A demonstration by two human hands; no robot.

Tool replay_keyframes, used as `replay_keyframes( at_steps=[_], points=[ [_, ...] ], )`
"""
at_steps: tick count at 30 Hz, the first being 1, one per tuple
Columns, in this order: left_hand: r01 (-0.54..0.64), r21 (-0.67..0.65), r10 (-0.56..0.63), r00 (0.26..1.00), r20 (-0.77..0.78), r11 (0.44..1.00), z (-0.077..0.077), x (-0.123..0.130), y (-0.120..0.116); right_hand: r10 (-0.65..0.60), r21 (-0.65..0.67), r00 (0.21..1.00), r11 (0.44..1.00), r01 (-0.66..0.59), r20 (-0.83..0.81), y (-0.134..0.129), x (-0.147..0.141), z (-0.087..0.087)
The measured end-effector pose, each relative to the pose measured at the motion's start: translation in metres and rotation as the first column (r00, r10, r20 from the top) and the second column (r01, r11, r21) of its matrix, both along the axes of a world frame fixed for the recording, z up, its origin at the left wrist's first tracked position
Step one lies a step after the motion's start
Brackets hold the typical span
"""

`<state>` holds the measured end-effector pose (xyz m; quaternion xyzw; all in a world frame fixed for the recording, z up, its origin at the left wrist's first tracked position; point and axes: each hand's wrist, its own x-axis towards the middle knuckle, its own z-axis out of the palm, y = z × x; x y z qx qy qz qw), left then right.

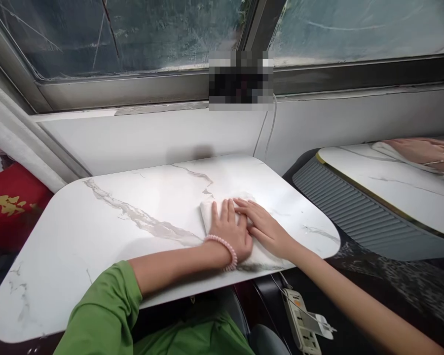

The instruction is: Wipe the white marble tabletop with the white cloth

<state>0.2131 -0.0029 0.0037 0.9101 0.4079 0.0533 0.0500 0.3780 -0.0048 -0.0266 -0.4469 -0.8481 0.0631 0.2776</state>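
A folded white cloth (206, 213) lies flat on the white marble-patterned table (111, 202). My left hand (231, 229), with a pink bead bracelet (224, 246) at the wrist, rests palm down on the cloth, its fingers stretched out and slightly apart. From the right, my right hand (264, 227) also lies flat on the cloth, its fingertips meeting the fingers of my left hand. Both hands cover much of the cloth, so its middle is hidden. Neither hand is wrapped round anything.
To the right, another person's hand (422, 150) rests on a white cloth (395, 155) on a second marble-patterned table (385, 185). A power strip (299, 320) with cables hangs below my table's front edge. Red fabric (18, 207) lies at left; windows (133, 39) stand behind.
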Motion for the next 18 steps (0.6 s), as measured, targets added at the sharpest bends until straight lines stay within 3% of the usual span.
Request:
replay_keyframes(
  at_steps=[4, 8, 13, 18],
  points=[
    [0.095, -0.025, -0.094, 0.995, 0.037, 0.995, 0.001, 0.015, -0.028, -0.078, -0.042, 0.997, 0.996, 0.078, -0.011, -0.04, 0.019, -0.001],
    [0.164, -0.039, -0.162, 0.985, 0.054, 0.986, 0.004, 0.025, -0.03, -0.114, -0.05, 0.993, 0.992, 0.112, -0.038, -0.049, 0.032, -0.002],
    [0.178, -0.041, -0.175, 0.983, 0.064, 0.983, 0.003, 0.032, -0.017, -0.111, -0.05, 0.994, 0.993, 0.11, -0.018, -0.033, 0.039, -0.002],
    [0.101, -0.028, -0.099, 0.992, 0.081, 0.994, -0.001, 0.043, 0.021, -0.113, -0.043, 0.993, 0.992, 0.115, 0.044, 0.011, 0.045, 0.001]
  ],
)
